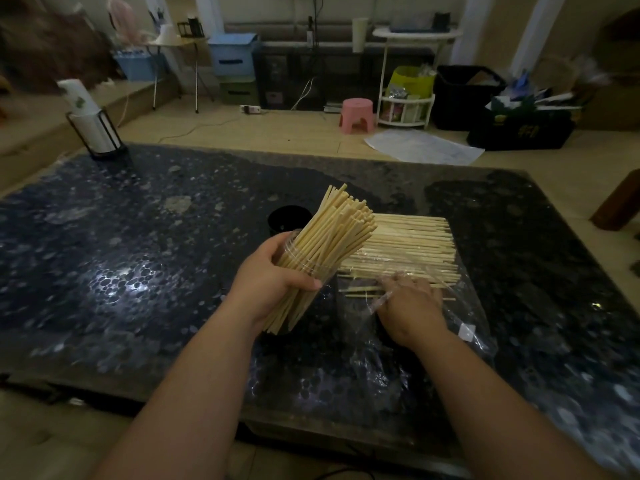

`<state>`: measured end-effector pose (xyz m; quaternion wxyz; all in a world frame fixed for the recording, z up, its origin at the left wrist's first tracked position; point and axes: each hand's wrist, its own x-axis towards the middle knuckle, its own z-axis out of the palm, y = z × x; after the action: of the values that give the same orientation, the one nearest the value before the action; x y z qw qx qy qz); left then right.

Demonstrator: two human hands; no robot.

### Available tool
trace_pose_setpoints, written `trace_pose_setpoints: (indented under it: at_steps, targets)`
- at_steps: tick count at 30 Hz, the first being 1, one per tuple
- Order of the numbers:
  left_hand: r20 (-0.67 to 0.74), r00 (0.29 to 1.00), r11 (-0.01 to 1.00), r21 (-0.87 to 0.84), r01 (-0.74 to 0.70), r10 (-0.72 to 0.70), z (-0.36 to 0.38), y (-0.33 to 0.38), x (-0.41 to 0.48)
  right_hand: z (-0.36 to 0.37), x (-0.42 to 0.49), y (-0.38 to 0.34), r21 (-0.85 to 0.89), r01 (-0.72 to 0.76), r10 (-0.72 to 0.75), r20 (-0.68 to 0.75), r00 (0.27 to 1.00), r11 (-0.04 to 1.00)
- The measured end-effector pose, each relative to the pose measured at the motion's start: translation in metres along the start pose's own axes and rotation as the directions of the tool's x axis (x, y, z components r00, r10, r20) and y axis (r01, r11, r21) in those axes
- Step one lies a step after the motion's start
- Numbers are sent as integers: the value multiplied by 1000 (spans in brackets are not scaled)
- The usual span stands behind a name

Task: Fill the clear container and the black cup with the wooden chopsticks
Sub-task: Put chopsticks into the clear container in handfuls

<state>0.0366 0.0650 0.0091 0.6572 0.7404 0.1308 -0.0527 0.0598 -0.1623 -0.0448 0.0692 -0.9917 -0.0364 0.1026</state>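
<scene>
Item: clear container (323,271), tilted, packed w/ wooden chopsticks (332,233); left hand (270,271) grips its wall.
Handling: sticks light, stiff, likely to slide out; hold mid-wall.
Right hand (408,303) on loose pile (408,244); pinching or not, cannot tell.
Black cup (287,216) just behind.
Surface (138,254) open to the left.

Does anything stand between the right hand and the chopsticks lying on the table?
Clear plastic wrap drapes over the pile and the fingers of the right hand; whether it lies under them too, I cannot tell.
</scene>
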Motion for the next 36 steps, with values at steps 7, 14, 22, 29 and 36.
trace_pose_setpoints:
  at_steps: [7,14,22,29,36]
  targets:
    - [-9,1000,1000,-9,0,0,-1,1,-2,-1,-2,-2,11,-31,31,11,999,999]
    - [-8,1000,1000,3,-11,11,0,1,-2,-1,-2,-3,53,-56,55,21,998,997]
    - [0,1000,1000,17,1,-1,-2,3,-2,-5,-3,-8,3,-36,36,-42,998,999]
    - [-5,1000,999,33,11,-11,-2,4,-3,-2,-1,-1,147,-21,15,42,999,989]
    - [-8,1000,999,46,13,-13,1,7,-5,-3,-18,-5,-98,63,-56,70,996,993]
